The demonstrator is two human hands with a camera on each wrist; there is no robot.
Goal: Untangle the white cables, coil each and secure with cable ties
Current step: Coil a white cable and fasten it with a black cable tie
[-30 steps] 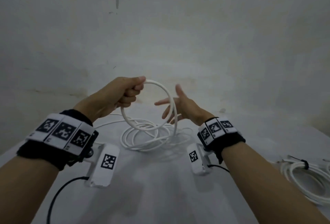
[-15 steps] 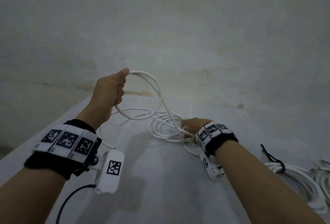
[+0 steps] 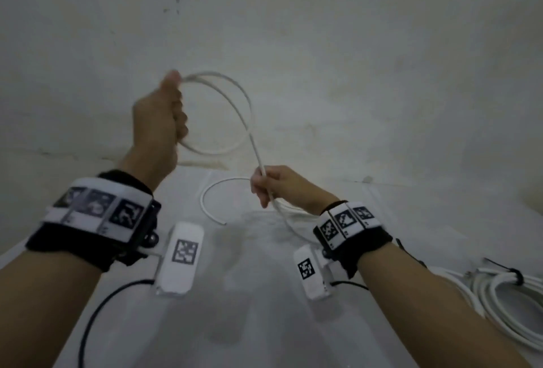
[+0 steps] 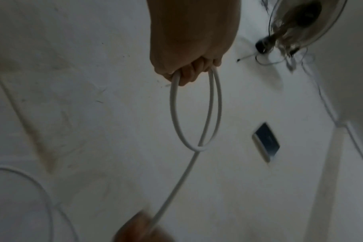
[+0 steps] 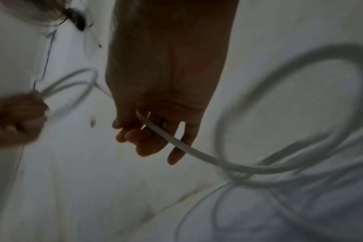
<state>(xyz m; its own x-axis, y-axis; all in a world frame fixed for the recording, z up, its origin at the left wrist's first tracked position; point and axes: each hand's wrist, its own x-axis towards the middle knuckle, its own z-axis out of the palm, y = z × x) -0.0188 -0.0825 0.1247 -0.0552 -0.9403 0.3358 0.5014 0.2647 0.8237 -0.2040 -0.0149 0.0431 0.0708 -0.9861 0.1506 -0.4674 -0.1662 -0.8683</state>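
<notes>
right hand (image 3: 282, 188) risen, fingers gripping cable (image 3: 249, 121) | left hand (image 3: 160, 121) clutching loops

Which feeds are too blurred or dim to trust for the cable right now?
Head view: dim, left hand slightly smeared, white cable readable. Left wrist view: cable loop sharp, right hand at the bottom edge blurred. Right wrist view: dark, heavy motion blur on the loose coils; only the strand across the fingers is clear.
</notes>
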